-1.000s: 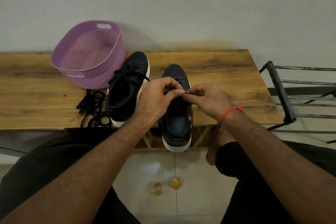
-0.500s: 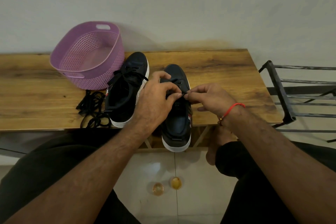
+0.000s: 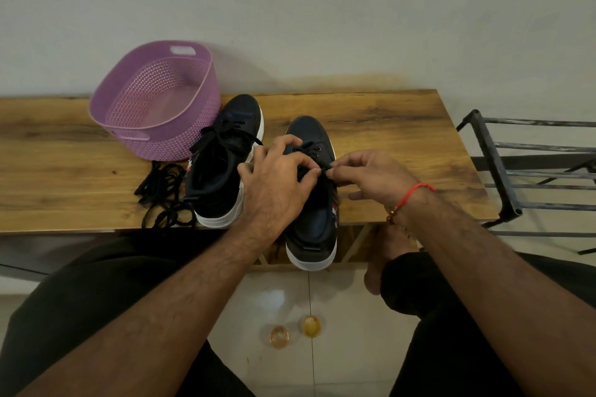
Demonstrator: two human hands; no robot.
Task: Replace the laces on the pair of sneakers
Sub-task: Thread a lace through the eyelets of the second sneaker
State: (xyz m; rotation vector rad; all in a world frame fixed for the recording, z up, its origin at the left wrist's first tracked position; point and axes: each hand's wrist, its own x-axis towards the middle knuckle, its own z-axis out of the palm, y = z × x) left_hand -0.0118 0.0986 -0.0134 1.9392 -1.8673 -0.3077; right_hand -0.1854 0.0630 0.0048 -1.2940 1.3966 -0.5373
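The left hand [image 3: 277, 180] and the right hand [image 3: 371, 174] meet over the right sneaker [image 3: 314, 203], near the middle of the view. The fingers of both hands are curled in. Each hand pinches a bit of the black lace [image 3: 309, 151] where the fingertips almost touch. The lace tip itself is too small to see.

This sneaker stands on the wooden bench [image 3: 387, 138], toe at 12 o'clock, heel at 6 o'clock and hanging past the bench edge. Lace shows only in the holes near the toe. So I think this is the threading step, and this shoe is just begun.

At 9 o'clock from the hands stands the left sneaker [image 3: 222, 164], just beside the first. A black lace crosses its front, with loose ends. I cannot tell if that lace is new or old.

Farther at 9 o'clock lies a pile of black laces [image 3: 161, 193] on the bench, touching that shoe's side. At 10 o'clock sits a purple basket [image 3: 154, 106], tipped toward the viewer.

At 3 o'clock, off the bench, is a dark metal rack [image 3: 516, 171].

The next move likely needs a steady pinch, so the thin tip goes straight into the next small hole. Then a pull, gentle and even, so both sides stay the same length.
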